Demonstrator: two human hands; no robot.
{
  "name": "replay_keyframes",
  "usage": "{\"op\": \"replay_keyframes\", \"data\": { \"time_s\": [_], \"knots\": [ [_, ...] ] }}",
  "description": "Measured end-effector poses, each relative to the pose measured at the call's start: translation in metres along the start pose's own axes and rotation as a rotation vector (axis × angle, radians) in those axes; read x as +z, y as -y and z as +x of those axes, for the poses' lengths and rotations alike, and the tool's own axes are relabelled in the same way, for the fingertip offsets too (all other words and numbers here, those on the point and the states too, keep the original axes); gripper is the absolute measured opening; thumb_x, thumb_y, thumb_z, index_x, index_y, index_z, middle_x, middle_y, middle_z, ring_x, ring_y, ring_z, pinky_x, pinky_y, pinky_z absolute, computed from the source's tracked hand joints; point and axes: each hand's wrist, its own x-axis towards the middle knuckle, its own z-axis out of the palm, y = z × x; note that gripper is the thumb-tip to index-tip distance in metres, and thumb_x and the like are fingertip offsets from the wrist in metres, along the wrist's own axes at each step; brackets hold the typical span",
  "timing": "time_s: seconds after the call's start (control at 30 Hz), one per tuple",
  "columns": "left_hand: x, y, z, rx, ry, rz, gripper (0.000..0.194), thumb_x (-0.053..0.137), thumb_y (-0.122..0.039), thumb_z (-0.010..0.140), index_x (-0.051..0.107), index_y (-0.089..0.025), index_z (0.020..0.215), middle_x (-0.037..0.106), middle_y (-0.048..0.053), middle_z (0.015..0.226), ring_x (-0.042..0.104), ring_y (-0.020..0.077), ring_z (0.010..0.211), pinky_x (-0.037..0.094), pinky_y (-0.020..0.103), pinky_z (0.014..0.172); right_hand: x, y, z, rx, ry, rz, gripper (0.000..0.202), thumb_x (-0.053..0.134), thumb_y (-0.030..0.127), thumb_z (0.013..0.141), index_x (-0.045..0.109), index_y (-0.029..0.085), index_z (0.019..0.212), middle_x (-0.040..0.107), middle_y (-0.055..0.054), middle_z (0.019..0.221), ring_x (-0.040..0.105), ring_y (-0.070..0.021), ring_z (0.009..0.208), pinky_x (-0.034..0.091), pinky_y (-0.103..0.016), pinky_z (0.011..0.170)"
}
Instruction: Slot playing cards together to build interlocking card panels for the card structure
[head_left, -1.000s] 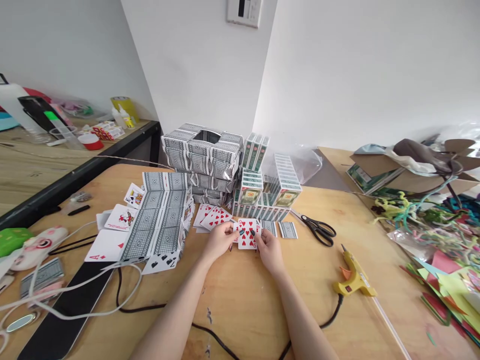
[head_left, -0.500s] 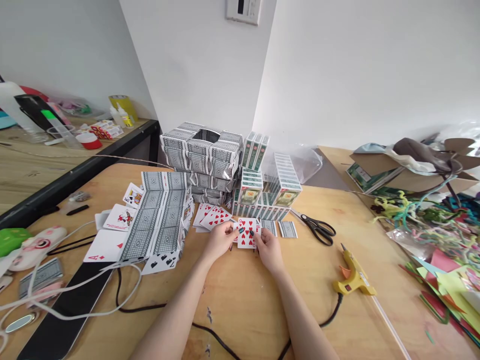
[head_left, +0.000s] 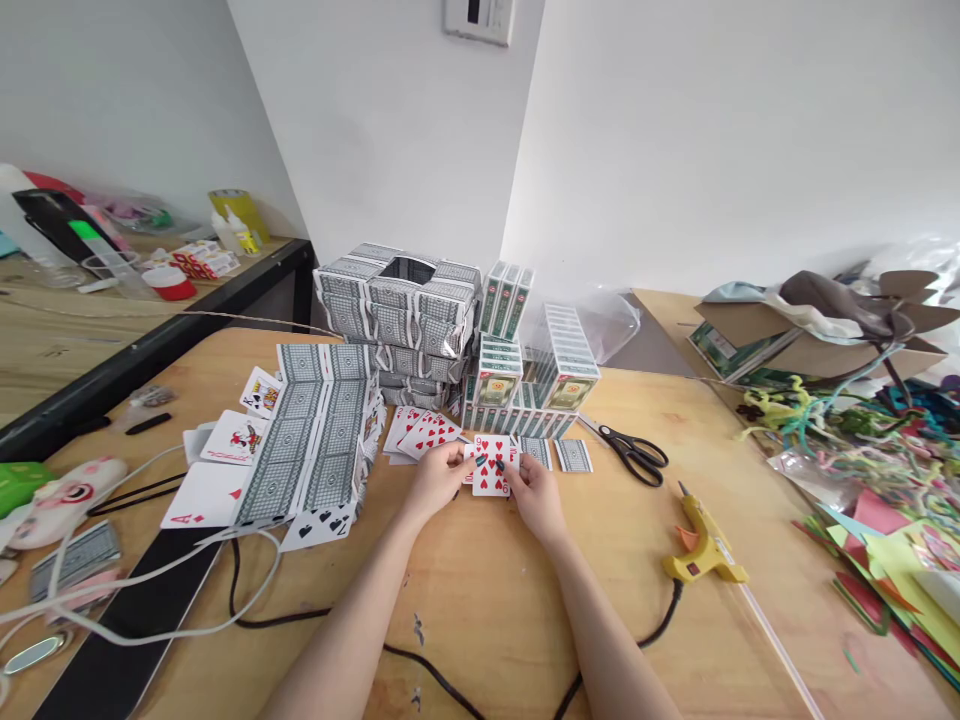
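Observation:
A nine of hearts playing card is pinched between my two hands above the table, face toward me. My left hand grips its left edge, thumb on the front, and my right hand grips the right edge the same way. Parts of other cards show behind it. Just beyond my left hand lies a fan of red-suited cards. Face-down cards lie past my right hand. To the left stands a folded panel of joined cards, with a seven of spades under its near end.
Behind are a box built from cards and stacked boxed decks. Black scissors and a yellow glue gun lie to the right, its black cable running along the front. White cords loop at left; colourful craft scraps cover the far right.
The view has shifted slightly, so everything sits a little further left. Both hands keep nearly the same grip on the nine of hearts.

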Motion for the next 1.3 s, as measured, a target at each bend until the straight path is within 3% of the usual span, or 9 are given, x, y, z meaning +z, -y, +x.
{"op": "replay_keyframes", "data": {
  "time_s": [0.43, 0.63, 0.77, 1.3],
  "knots": [
    [0.001, -0.007, -0.001, -0.009, 0.015, -0.051, 0.023, 0.052, -0.036, 0.070, 0.049, -0.014, 0.061, 0.045, -0.005, 0.049, 0.036, 0.0053, 0.041, 0.026, 0.018, 0.041, 0.000, 0.008, 0.000, 0.034, 0.031, 0.181, 0.029, 0.059, 0.045, 0.068, 0.051, 0.018, 0.072, 0.060, -0.001, 0.061, 0.053, -0.0145, 0.052, 0.043, -0.025, 0.049],
    [-0.009, -0.013, -0.005, -0.116, 0.066, -0.129, 0.029, 0.047, -0.041, 0.074, 0.053, -0.014, 0.069, 0.034, -0.007, 0.040, 0.031, 0.0053, 0.036, 0.022, 0.019, 0.039, -0.004, 0.006, 0.002, 0.070, 0.025, 0.262, 0.034, 0.062, 0.047, 0.065, 0.053, 0.016, 0.077, 0.064, -0.004, 0.065, 0.058, -0.0181, 0.057, 0.046, -0.029, 0.053],
    [-0.017, -0.018, -0.007, -0.157, 0.179, -0.178, 0.028, 0.054, -0.037, 0.071, 0.060, -0.012, 0.082, 0.039, -0.006, 0.044, 0.033, 0.0056, 0.040, 0.022, 0.019, 0.040, -0.007, 0.006, 0.003, 0.085, 0.053, 0.287, 0.039, 0.063, 0.050, 0.062, 0.055, 0.016, 0.079, 0.065, -0.005, 0.065, 0.060, -0.0205, 0.059, 0.047, -0.032, 0.055],
    [-0.021, -0.015, -0.005, -0.279, 0.249, -0.303, 0.029, 0.061, -0.036, 0.066, 0.064, -0.012, 0.083, 0.047, -0.003, 0.050, 0.039, 0.0058, 0.045, 0.028, 0.019, 0.046, -0.008, 0.006, 0.000, 0.042, 0.108, 0.298, 0.027, 0.061, 0.042, 0.070, 0.054, 0.017, 0.076, 0.064, -0.003, 0.064, 0.058, -0.0163, 0.055, 0.044, -0.028, 0.053]
  ]
}}
